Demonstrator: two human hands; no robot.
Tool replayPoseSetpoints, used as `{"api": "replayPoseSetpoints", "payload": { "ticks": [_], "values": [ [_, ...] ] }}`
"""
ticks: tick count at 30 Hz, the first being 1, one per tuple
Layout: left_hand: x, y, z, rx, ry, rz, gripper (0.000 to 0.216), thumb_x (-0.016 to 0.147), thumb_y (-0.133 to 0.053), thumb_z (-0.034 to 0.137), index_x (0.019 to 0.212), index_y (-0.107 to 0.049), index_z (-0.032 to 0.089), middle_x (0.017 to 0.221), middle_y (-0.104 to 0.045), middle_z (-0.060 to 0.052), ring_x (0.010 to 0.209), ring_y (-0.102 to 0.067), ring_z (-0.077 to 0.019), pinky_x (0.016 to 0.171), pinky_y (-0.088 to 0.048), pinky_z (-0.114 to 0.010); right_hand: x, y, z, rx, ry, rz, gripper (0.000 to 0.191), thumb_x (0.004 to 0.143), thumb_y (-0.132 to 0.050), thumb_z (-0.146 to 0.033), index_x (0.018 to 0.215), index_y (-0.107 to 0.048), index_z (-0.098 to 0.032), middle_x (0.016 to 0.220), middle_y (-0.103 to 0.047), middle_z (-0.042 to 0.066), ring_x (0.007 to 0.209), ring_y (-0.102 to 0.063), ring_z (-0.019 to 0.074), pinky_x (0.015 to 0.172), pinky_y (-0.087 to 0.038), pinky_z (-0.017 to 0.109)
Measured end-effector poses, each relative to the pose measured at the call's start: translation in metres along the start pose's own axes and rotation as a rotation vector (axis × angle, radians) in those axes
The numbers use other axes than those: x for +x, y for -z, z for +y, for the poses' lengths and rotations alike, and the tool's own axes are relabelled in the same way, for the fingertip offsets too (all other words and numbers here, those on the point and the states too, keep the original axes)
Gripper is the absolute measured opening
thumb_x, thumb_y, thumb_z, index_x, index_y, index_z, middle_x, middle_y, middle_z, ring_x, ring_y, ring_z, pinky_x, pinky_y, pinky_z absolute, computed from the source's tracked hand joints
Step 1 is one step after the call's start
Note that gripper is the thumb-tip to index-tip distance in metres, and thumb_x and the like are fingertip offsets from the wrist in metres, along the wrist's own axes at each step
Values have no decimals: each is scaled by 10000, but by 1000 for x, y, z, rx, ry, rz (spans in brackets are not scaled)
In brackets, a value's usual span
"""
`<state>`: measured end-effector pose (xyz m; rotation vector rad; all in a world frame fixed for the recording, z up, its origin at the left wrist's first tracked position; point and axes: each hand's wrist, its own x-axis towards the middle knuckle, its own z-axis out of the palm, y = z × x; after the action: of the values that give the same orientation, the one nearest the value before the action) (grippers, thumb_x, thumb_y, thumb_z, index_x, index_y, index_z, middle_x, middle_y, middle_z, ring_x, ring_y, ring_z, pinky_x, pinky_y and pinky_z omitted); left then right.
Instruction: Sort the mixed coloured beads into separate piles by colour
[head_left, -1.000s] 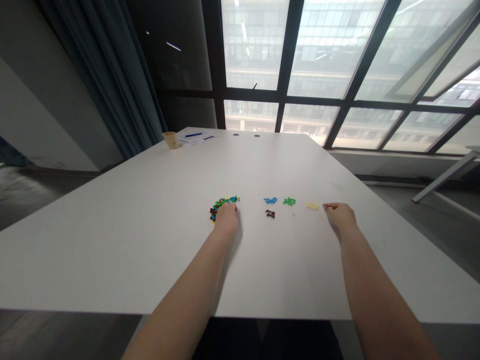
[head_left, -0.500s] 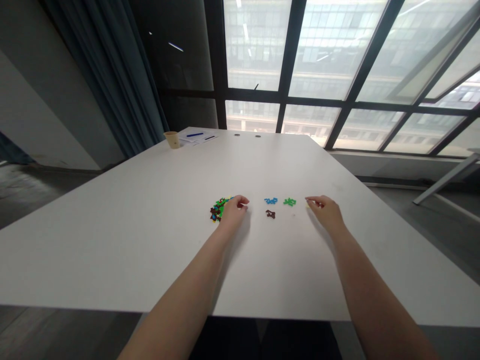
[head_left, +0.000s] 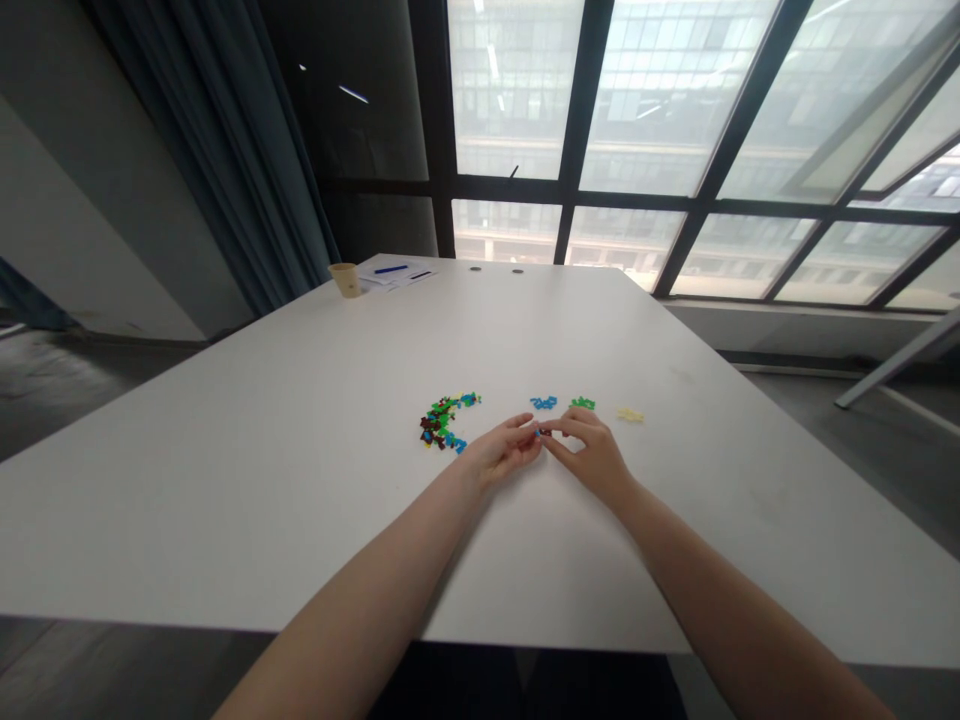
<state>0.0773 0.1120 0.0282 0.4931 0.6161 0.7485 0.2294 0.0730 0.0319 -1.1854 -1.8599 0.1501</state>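
Observation:
My left hand is half curled, palm turned inward, with a small blue piece showing at its fingertips. Thumb and forefinger of my right hand come together at those same fingertips; what they pinch is too small to make out. Dark brown pieces show between the two hands, partly covered. Just behind the hands lie a blue cluster and a green cluster, the latter partly hidden by my right hand. A pale yellow cluster lies to the right.
Left of my hands, a mixed heap of small coloured pieces spreads in a curve on the white table. At the far left stand a paper cup and papers with a blue pen. Windows rise behind the table.
My left hand has moved right and nearer, away from the mixed heap. My right hand has left the yellow cluster and moved left to meet it over the brown pieces.

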Motion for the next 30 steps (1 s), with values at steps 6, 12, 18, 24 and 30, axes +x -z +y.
{"api": "replayPoseSetpoints", "payload": {
  "ticks": [6, 12, 18, 24, 30],
  "values": [
    [-3, -3, 1, -10, -27, 38, 253, 708, -587, 3, 894, -518, 161, 833, -569, -22, 703, -574, -64, 713, -488, -192, 0, -1, -3, -47, 9, 42, 86, 761, -588, -257, 772, -670, -232, 671, -548, 16, 703, -517, 159, 695, -419, 310],
    [-3, -5, -2, -46, -21, 79, 263, 717, -551, -21, 901, -503, 161, 809, -570, -19, 693, -578, -65, 706, -491, -189, 0, -2, -6, -91, 39, 39, 84, 766, -571, -236, 763, -654, -225, 684, -551, 19, 707, -518, 161, 720, -417, 320],
    [-1, -4, -4, -70, -7, 72, 281, 711, -560, -27, 912, -503, 161, 827, -575, -23, 729, -583, -61, 746, -481, -178, -2, -5, -1, -99, 43, 25, 119, 797, -529, -234, 772, -645, -226, 702, -557, 24, 723, -515, 165, 720, -409, 318],
    [4, -3, -8, -125, 16, 52, 200, 765, -493, -31, 867, -515, 139, 785, -563, -19, 674, -578, -41, 680, -482, -136, -1, -5, -1, -91, 53, -12, 153, 831, -487, -226, 791, -633, -211, 715, -563, 28, 721, -503, 163, 730, -398, 320],
    [6, 0, -8, -126, -1, -4, 222, 763, -490, -42, 895, -527, 133, 797, -578, -25, 702, -586, -51, 674, -483, -139, 0, -1, 0, -58, 62, 27, 185, 841, -453, -190, 888, -631, -210, 772, -585, 39, 767, -519, 168, 744, -407, 323]
  ]
}}
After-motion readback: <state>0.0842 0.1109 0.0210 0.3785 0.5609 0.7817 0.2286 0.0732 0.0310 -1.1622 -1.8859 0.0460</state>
